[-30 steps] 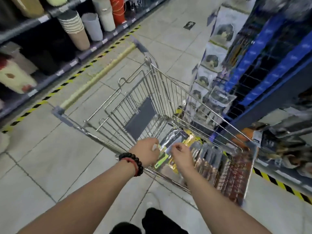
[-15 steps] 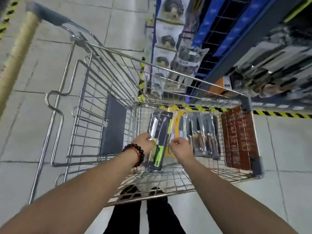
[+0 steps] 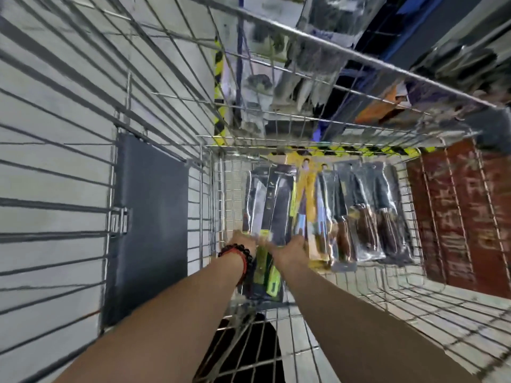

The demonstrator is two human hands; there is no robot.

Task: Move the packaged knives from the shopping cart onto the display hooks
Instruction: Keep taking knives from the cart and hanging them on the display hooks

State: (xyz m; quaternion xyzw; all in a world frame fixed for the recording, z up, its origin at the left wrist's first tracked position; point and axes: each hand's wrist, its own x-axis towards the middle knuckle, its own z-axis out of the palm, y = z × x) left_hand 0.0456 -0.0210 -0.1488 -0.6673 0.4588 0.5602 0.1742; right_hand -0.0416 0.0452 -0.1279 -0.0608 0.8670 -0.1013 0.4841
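Note:
Inside the wire shopping cart point(image 3: 359, 55), several packaged knives lie side by side on the floor of the basket. At the left of the row are two black packs with green-handled knives point(image 3: 276, 205). Beside them are yellow packs point(image 3: 304, 194) and clear packs of wooden-handled knives point(image 3: 365, 217). My left hand point(image 3: 243, 241), with a bead bracelet on the wrist, grips the left edge of the black packs. My right hand point(image 3: 290, 250) grips their right edge, next to the yellow packs. Blur hides the fingers.
A grey seat flap point(image 3: 149, 217) hangs on the cart's left wall and a red panel point(image 3: 464, 217) on its right wall. Beyond the far wall are blurred hanging packs point(image 3: 262, 87), a blue display rack point(image 3: 414, 12) and yellow-black floor tape point(image 3: 219, 87).
The view has dropped deep into the cart and the basket now fills it. Both hands have reached further down, keeping their places on the black packs' edges.

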